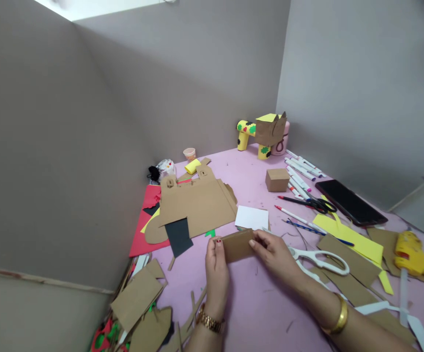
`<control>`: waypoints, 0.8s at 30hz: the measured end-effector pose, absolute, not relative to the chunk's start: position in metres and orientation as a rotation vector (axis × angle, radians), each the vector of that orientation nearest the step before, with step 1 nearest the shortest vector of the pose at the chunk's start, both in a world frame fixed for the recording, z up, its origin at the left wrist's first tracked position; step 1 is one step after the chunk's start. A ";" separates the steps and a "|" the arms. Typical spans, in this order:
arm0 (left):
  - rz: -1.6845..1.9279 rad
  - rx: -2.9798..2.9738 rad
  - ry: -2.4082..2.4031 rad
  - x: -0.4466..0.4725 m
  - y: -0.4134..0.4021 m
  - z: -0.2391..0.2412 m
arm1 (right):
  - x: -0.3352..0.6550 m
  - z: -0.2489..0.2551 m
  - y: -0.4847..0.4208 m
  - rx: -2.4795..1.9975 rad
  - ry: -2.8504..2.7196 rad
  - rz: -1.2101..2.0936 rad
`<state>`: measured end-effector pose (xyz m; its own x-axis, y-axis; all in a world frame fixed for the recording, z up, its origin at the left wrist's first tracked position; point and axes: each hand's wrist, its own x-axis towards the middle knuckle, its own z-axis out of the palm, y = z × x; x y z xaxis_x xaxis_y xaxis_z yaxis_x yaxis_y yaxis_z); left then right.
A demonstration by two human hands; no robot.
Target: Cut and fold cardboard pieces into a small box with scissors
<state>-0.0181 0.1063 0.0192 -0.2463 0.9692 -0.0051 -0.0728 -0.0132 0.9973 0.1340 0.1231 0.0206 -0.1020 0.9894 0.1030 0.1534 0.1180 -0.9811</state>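
Observation:
A small brown cardboard piece [238,245] is held between both hands over the pink table [256,303]. My left hand [216,274], with a gold watch at the wrist, grips its left end with closed fingers. At its right end my right hand [276,254], wearing a gold bangle, pinches the piece. Just behind lie a white paper rectangle [251,217] and a large flat cardboard cut-out [197,203] with a black paper strip [179,236]. White-handled scissors [320,259] rest right beside my right hand.
A small cardboard box [277,179], several markers [300,171], black scissors [320,204] and a phone [349,201] lie at the right. A yellow glue gun [415,256] sits far right. A decorated roll figure [261,132] stands at the back. Cardboard scraps [138,298] pile at the left edge; grey partition walls surround.

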 end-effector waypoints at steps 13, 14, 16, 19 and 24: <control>1.266 0.907 0.841 -0.022 0.104 0.030 | 0.143 0.024 0.129 -1.040 -0.891 1.712; 1.236 0.947 0.796 -0.021 0.103 0.030 | 0.142 0.025 0.128 -1.033 -0.858 1.747; 1.197 1.033 0.752 -0.020 0.100 0.029 | 0.139 0.027 0.125 -1.021 -0.799 1.813; 1.227 1.122 0.809 -0.019 0.099 0.027 | 0.134 0.028 0.121 -1.012 -0.729 1.903; 1.299 1.171 0.835 -0.019 0.098 0.028 | 0.131 0.030 0.116 -0.992 -0.669 1.974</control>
<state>-0.0189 0.0980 0.0284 0.1369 0.9794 0.1485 -0.2718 -0.1070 0.9564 0.1309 0.1164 0.0304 -0.3632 0.8413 -0.4003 -0.4248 -0.5319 -0.7325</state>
